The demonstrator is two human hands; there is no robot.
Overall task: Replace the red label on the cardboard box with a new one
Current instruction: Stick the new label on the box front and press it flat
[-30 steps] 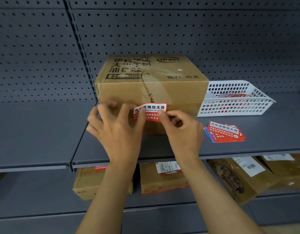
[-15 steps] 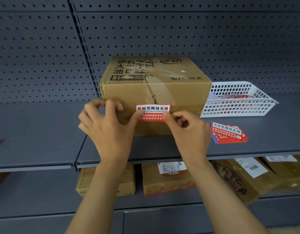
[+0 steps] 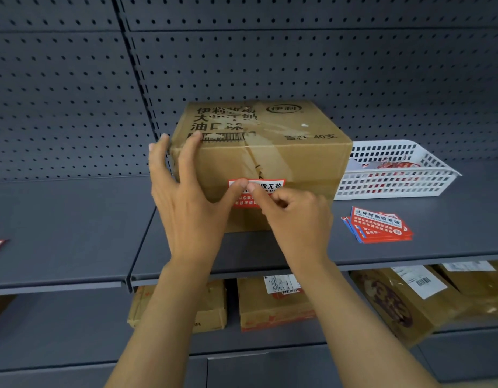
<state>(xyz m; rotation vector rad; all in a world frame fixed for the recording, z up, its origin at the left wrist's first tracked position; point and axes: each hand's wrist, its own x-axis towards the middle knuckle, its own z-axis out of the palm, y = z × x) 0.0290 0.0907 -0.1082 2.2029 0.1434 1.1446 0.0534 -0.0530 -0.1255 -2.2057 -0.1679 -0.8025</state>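
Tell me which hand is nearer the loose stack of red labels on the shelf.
Right. The right hand presses the label on the cardboard box front, with the stack of red labels lying to its right. The left hand is farther left, at the box's left corner.

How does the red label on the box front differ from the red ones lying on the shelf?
The box label is single, upright on the cardboard box front; the shelf stack is several, lying flat and fanned. Thumbs of the left hand and right hand cover part of the box label; the shelf stack is untouched. Both are red with a white band of black characters.
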